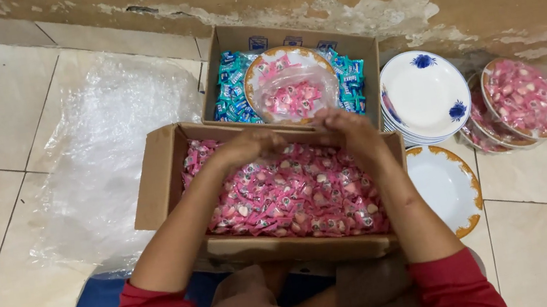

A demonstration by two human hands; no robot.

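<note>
Hovering over near box [149, 185] of pink sweets [294, 197]: left hand [251, 146], right hand [348, 129]; grip state unclear.

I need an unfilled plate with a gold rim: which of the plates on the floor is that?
The gold-rimmed plate right of the box of pink candies. It is bare; the stacked empty plates have blue flowers, and the other gold-rimmed plates hold bagged pink candies.

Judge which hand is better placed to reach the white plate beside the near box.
Right, probably. The right hand hovers at the far right of the box of pink candies, nearer the white plate. The left hand would have to cross over.
</note>
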